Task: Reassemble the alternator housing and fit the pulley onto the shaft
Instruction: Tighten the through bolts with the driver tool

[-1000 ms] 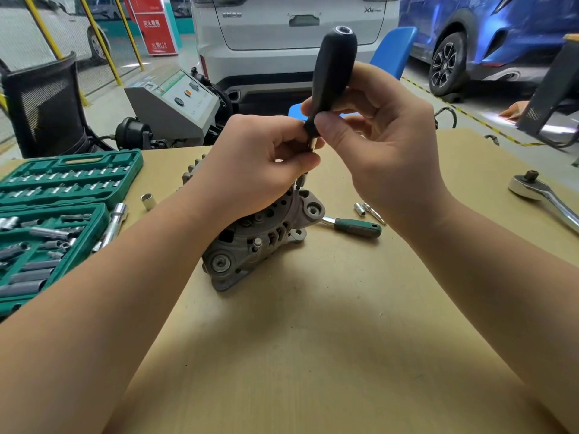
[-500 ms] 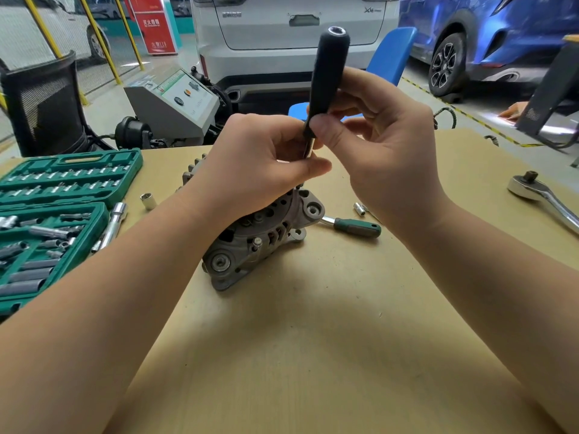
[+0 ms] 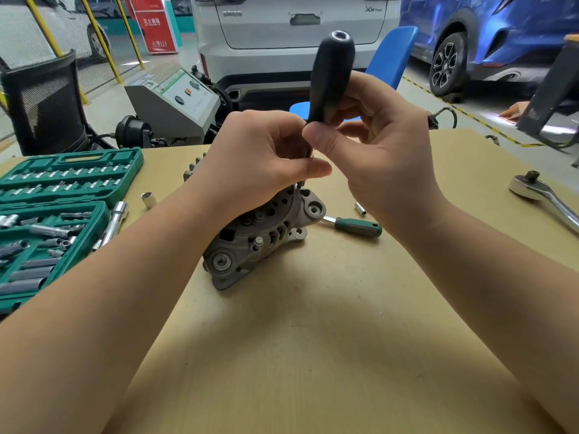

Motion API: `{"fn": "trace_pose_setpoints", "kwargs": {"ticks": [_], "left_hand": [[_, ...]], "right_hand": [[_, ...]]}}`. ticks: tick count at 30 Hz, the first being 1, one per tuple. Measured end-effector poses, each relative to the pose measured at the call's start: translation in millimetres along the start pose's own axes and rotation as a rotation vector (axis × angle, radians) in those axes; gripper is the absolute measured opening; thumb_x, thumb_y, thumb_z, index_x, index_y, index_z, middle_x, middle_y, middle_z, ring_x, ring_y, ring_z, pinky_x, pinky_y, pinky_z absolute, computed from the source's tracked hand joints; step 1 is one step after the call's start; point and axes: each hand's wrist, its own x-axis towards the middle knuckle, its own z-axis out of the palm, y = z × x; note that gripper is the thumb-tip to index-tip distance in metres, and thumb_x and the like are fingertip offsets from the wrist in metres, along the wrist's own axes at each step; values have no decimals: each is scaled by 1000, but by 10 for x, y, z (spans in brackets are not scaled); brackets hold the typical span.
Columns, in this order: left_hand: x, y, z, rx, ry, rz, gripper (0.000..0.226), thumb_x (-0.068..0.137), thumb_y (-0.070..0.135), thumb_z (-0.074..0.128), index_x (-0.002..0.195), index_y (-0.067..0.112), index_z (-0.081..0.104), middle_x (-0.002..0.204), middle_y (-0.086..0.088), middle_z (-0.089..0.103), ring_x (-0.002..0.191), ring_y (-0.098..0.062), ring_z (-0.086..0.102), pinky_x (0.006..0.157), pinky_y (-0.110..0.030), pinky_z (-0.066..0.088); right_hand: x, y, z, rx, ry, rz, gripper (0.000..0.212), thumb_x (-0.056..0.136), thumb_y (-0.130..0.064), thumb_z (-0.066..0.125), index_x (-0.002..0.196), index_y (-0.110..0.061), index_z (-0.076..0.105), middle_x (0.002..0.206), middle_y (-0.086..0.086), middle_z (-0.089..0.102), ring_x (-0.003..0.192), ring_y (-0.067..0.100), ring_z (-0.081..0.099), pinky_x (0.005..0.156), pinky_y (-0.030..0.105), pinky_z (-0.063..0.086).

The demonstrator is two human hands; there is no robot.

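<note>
A grey alternator lies on the tan table, its finned housing partly hidden behind my left hand. A black-handled driver stands nearly upright over the alternator's upper edge. My right hand grips the lower part of the handle with thumb and fingers. My left hand is closed around the driver's thin shaft just below the handle. The driver's tip meets the housing beside a mounting ear; the contact point is mostly hidden. No pulley is visible.
An open green socket set sits at the left, with a loose socket and extension bar beside it. A green-handled tool and small socket lie right of the alternator. A chrome ratchet lies far right.
The driver handle has rotated and tilted slightly in my right hand's fingers. My left hand stays on the shaft, and the alternator has not moved.
</note>
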Motion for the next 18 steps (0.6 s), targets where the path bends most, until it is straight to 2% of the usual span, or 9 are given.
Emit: {"fn": "trace_pose_setpoints", "kwargs": {"ticks": [3,5,8,13,15,18], "left_hand": [[-12,10,-1,28,17,24,25,92,24,87,111,8,83,97,-6,82,88,-21,79,84,-45,63],[-15,5,10,43,14,43,22,95,17,84,116,9,83,99,-5,83,90,-18,80,87,-40,63],[2,-23,16,58,1,22,21,97,13,80,117,7,83,99,-9,83,90,-25,79,88,-44,62],[-5,13,0,23,3,11,29,92,26,87,113,7,82,99,-7,82,91,-19,79,89,-37,62],[-2,11,-1,35,10,16,28,91,26,87,111,6,82,99,-7,82,92,-21,79,88,-40,62],[5,1,6,53,-1,24,22,95,18,83,115,7,83,100,-6,83,91,-19,80,89,-40,62]], "right_hand": [[-14,-4,7,11,-6,-3,34,94,-13,79,125,-16,65,100,-10,70,96,7,67,86,29,56],[-25,9,-7,29,-20,-10,31,97,-9,74,126,-9,65,104,-4,73,101,12,70,89,36,59],[-14,11,-23,28,-6,-10,35,98,1,68,133,-2,64,111,7,76,109,22,74,96,47,61],[-2,-16,12,11,35,17,33,89,-13,84,117,-18,66,99,-13,73,95,10,71,84,32,58],[-11,-13,15,16,26,6,33,91,-16,83,117,-18,65,97,-13,70,94,10,69,83,32,57],[-22,26,-16,36,-26,-23,27,99,-10,70,126,-9,65,104,-1,72,104,18,70,91,44,60]]}}
